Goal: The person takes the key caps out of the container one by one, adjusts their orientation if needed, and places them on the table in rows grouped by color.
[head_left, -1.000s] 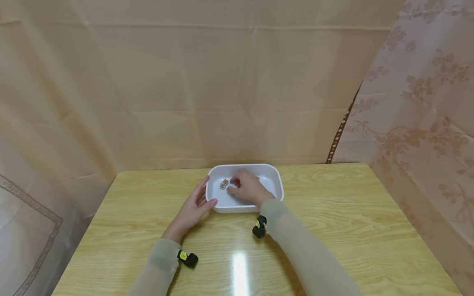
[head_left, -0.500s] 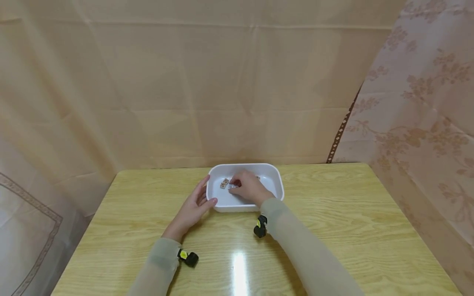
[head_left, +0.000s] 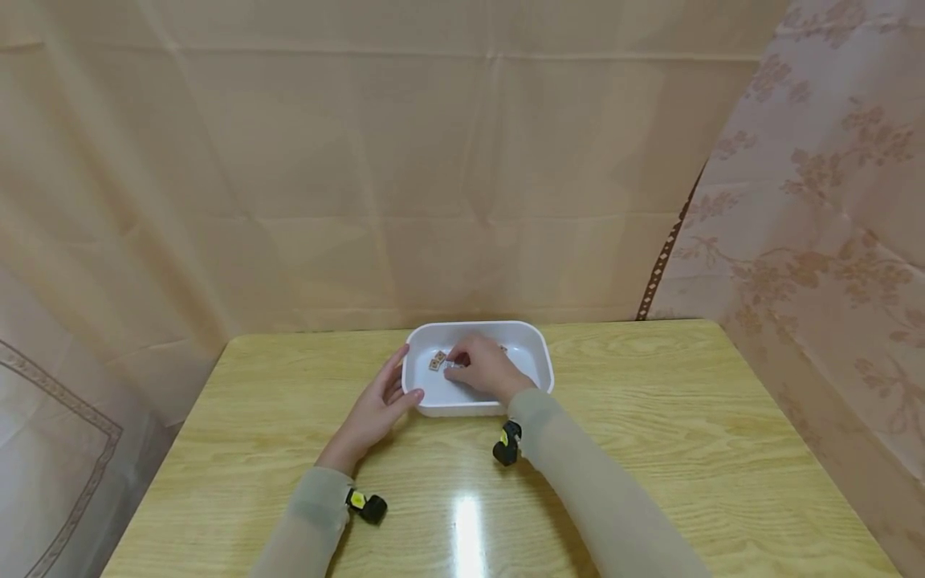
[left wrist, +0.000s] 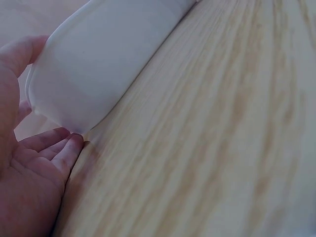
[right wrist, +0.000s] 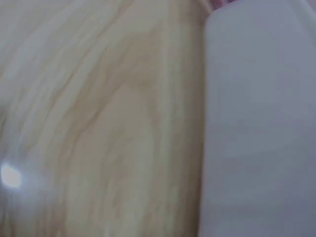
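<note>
A white rectangular tray (head_left: 531, 361) with rounded corners stands at the table's far edge. My left hand (head_left: 376, 409) grips its left end, thumb over the front corner of the rim and fingers along the side; in the left wrist view, fingertips of the left hand (left wrist: 39, 163) touch its lower edge. My right hand (head_left: 487, 365) is inside the tray, fingers and thumb curled around a small pale piece (head_left: 449, 364), too small to make out. Two small square brown-patterned tiles (head_left: 437, 361) lie left of it. Another brown piece (head_left: 503, 349) shows partly behind the right hand.
The wood-grain table (head_left: 650, 441) carries the tray. A beige curtain (head_left: 433, 177) hangs behind the far edge, and a flowered cloth (head_left: 831, 241) on the right. Black wrist cameras sit on both sleeves. The right wrist view shows only the tray's outer wall (right wrist: 261, 123), tabletop and a sliver of skin.
A small pale piece has come into view at the right hand's fingertips, where none showed one second ago. The left hand, the tray and the brown tiles have stayed in place.
</note>
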Motion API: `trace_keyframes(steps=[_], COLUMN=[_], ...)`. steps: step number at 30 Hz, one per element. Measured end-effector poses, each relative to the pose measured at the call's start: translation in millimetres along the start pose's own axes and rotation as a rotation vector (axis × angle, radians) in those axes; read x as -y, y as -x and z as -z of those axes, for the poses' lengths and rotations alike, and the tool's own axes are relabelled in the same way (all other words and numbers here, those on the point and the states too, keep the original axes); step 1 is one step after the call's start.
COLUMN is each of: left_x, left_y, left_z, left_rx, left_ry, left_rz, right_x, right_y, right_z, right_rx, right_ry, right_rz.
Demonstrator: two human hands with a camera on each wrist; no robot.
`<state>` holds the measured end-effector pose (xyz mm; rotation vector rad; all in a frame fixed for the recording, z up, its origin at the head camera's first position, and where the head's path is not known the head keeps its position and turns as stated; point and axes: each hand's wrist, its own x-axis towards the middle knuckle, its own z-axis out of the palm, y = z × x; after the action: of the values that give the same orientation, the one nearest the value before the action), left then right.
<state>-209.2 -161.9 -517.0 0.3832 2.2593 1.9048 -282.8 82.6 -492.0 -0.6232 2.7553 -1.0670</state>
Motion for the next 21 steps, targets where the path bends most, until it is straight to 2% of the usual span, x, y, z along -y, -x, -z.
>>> trace_keyframes(steps=[8, 12, 16, 21], left_x=[-1.7, -2.8, -2.9, -2.8], left_y=[0.2, 0.1, -0.5, -0.2], left_z=[0.9, 1.7, 1.5, 0.5], left_rx=[0.003, 0.001, -0.007, -0.01], left_ry=[-0.01, -0.011, -0.012, -0.015], left_rz=[0.017, 0.021, 0.031, 0.037], right_x=[2.5, 10.0, 15.8, 20.3], right_y=[8.1, 18.0, 30.6, 51.1], right_z=[14.7, 28.1, 36.2, 36.0], right_rx=[-0.046, -0.08, -0.114, -0.13], right_ry=[-0.16, -0.196, -0.215, -0.25], right_rz=[-0.034, -0.046, -0.003, 0.068])
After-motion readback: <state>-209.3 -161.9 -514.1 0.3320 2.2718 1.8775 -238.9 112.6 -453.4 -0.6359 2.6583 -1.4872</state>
